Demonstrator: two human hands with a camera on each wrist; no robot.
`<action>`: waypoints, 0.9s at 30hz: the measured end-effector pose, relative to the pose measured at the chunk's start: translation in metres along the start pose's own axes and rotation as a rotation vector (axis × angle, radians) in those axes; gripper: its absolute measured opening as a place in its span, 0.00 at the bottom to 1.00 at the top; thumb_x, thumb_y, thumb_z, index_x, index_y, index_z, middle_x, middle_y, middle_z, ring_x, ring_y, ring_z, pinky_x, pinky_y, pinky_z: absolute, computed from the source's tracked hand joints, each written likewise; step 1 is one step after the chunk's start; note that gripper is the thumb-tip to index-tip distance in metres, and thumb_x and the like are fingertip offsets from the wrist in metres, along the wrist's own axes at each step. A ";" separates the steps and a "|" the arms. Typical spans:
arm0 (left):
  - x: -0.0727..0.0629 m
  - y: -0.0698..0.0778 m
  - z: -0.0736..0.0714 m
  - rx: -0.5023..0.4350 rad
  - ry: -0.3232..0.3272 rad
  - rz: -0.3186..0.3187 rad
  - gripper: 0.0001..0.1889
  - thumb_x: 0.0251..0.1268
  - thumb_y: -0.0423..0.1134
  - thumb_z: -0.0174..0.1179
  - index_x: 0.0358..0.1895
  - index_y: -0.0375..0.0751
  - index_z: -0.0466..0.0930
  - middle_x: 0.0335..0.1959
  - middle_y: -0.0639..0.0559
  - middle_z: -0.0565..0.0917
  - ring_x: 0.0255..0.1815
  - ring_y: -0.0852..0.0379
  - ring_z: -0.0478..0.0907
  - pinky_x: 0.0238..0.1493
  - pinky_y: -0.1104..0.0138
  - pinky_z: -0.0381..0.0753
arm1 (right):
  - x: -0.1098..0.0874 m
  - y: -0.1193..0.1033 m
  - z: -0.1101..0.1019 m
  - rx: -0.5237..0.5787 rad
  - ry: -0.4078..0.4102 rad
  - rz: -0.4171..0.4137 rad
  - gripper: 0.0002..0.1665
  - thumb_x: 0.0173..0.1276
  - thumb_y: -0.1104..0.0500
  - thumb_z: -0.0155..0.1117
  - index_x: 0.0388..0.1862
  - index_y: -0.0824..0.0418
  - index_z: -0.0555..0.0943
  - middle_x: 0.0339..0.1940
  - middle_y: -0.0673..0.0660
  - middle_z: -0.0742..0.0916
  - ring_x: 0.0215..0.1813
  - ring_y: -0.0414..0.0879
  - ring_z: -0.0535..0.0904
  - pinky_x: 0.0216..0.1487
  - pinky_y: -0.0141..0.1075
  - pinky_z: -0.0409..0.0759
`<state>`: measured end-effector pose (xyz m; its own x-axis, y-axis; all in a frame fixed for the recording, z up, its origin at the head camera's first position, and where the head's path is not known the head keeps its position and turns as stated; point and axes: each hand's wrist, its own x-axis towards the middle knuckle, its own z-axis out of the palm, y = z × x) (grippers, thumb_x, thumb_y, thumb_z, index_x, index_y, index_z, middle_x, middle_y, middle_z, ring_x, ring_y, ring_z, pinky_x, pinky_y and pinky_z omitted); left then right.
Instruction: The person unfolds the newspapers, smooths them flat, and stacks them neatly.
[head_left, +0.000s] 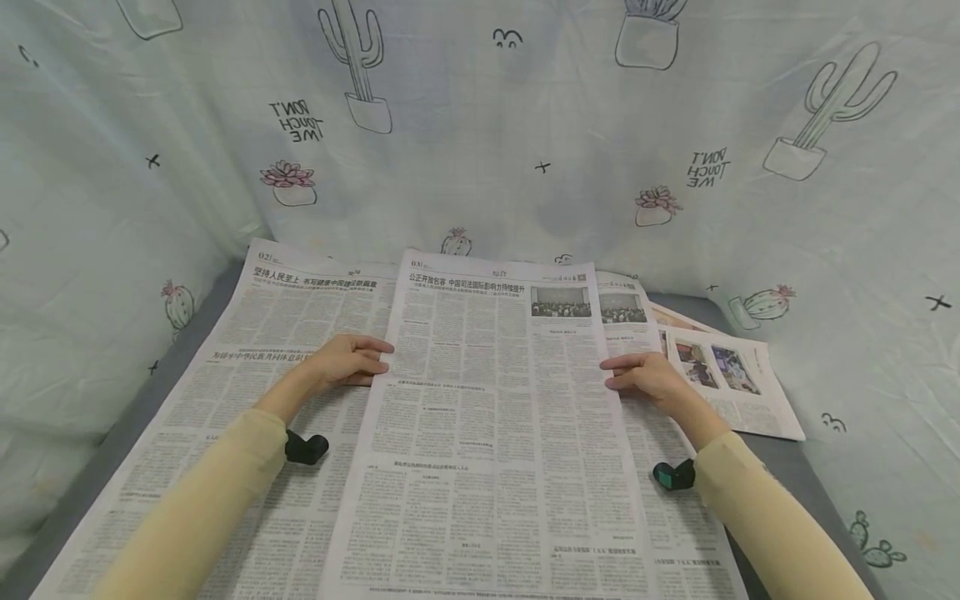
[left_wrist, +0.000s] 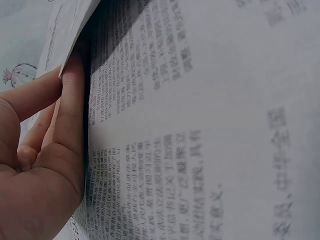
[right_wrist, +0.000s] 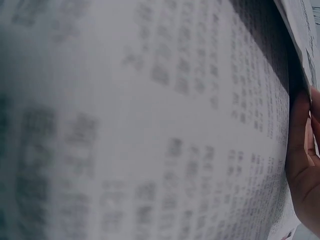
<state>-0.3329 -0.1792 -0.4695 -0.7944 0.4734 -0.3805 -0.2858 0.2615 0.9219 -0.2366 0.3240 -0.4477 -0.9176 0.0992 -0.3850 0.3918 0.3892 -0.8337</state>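
Note:
A newspaper sheet, printed with columns of text and a photo near its top right, lies over a wider spread newspaper. At its left edge, my left hand pinches the paper; in the left wrist view the edge passes between the fingers of the left hand, slightly raised over the page beneath. My right hand pinches the opposite edge at about the same height. Only part of the right hand shows at the right border of the right wrist view, under the lifted edge.
The spread newspaper covers much of the grey table. More newspapers with colour photos lie at the right. A pale curtain with cactus drawings hangs behind and at both sides. Each wrist wears a small black device.

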 end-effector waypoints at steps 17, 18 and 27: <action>-0.040 0.037 0.094 0.519 0.242 0.267 0.26 0.68 0.37 0.60 0.67 0.30 0.70 0.65 0.33 0.72 0.61 0.36 0.72 0.58 0.45 0.73 | -0.070 0.003 0.001 0.237 -0.127 0.033 0.45 0.73 0.59 0.62 0.78 0.68 0.49 0.64 0.70 0.74 0.56 0.55 0.79 0.55 0.46 0.78; -0.043 0.039 0.109 0.498 0.204 0.286 0.26 0.68 0.38 0.61 0.67 0.32 0.70 0.65 0.36 0.73 0.60 0.39 0.73 0.58 0.47 0.73 | -0.076 0.003 0.003 0.234 -0.136 0.031 0.43 0.74 0.58 0.61 0.77 0.70 0.51 0.64 0.69 0.75 0.56 0.55 0.79 0.55 0.46 0.78; -0.036 0.033 0.233 0.327 -0.013 0.439 0.20 0.72 0.41 0.57 0.63 0.38 0.76 0.60 0.46 0.79 0.52 0.56 0.80 0.51 0.63 0.79 | -0.112 0.005 0.024 0.139 -0.110 -0.078 0.28 0.79 0.60 0.51 0.73 0.71 0.64 0.68 0.70 0.71 0.59 0.57 0.77 0.44 0.46 0.83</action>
<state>-0.1890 0.0083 -0.4424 -0.7942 0.6069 0.0318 0.2538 0.2836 0.9247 -0.1305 0.2931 -0.4178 -0.9355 -0.0295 -0.3520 0.3327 0.2611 -0.9062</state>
